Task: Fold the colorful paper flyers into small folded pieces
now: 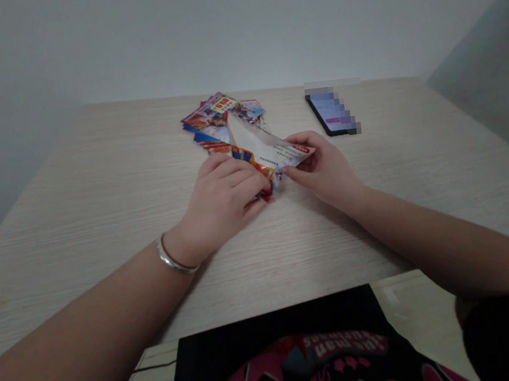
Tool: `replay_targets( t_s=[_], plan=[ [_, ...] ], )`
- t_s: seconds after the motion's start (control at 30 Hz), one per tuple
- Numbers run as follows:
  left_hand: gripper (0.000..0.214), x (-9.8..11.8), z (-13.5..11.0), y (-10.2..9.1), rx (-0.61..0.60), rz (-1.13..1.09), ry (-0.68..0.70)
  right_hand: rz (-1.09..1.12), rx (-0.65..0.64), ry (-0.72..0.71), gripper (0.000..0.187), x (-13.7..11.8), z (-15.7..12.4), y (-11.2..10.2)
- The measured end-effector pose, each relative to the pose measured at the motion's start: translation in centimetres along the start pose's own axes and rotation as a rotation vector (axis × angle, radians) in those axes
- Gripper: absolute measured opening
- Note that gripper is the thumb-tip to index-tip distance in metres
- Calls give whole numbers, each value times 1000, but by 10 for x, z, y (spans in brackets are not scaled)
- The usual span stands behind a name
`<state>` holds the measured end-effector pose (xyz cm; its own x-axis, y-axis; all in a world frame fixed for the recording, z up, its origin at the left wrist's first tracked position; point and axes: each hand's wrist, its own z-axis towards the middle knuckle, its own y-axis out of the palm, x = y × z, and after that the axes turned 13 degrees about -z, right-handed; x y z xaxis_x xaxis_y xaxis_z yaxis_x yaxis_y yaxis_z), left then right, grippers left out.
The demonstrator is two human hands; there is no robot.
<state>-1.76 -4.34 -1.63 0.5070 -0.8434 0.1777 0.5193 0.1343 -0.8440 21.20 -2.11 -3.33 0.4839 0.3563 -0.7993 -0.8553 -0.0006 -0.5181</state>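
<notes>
A printed paper flyer (261, 147), mostly white on the upward side with colourful print along its lower left edge, is bent and folded between my hands. My left hand (231, 187), with a silver bangle (175, 259) on the wrist, is closed over the flyer's near left edge, its fingertips partly hidden. On the other side, my right hand (325, 168) pinches the flyer's right corner between thumb and fingers. Just beyond it lies a loose pile of colourful flyers (203, 114), partly covered by the held sheet.
A phone (332, 112) with a lit, partly blurred screen lies at the back right of the pale wooden table (99, 188). A plain wall (237, 28) stands behind the table. The table's near edge lies close to my black printed shirt (299, 355).
</notes>
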Motion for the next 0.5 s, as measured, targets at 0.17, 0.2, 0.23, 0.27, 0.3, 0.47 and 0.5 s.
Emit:
replay_targets(
  t_s=[0.17, 0.2, 0.23, 0.27, 0.3, 0.47, 0.5],
  plan=[
    [22, -3, 0, 5, -65, 48, 96, 90, -24, 87, 40, 8, 4, 2],
    [24, -2, 1, 5, -92, 56, 103, 78, -19, 94, 39, 9, 4, 2],
    [26, -1, 1, 6, -125, 63, 104, 51, -11, 96, 38, 9, 4, 2],
    [27, 0, 2, 7, -159, 69, 95, 13, -1, 92, 37, 9, 3, 2],
    [27, 1, 2, 7, -189, 74, 79, -32, 9, 83, 36, 8, 3, 2],
    [19, 3, 3, 9, -292, 25, -3, -211, 33, 5, 26, 2, -1, -1],
    [19, 3, 3, 9, -299, -6, -7, -230, 37, -3, 25, 1, -1, -2]
  ],
)
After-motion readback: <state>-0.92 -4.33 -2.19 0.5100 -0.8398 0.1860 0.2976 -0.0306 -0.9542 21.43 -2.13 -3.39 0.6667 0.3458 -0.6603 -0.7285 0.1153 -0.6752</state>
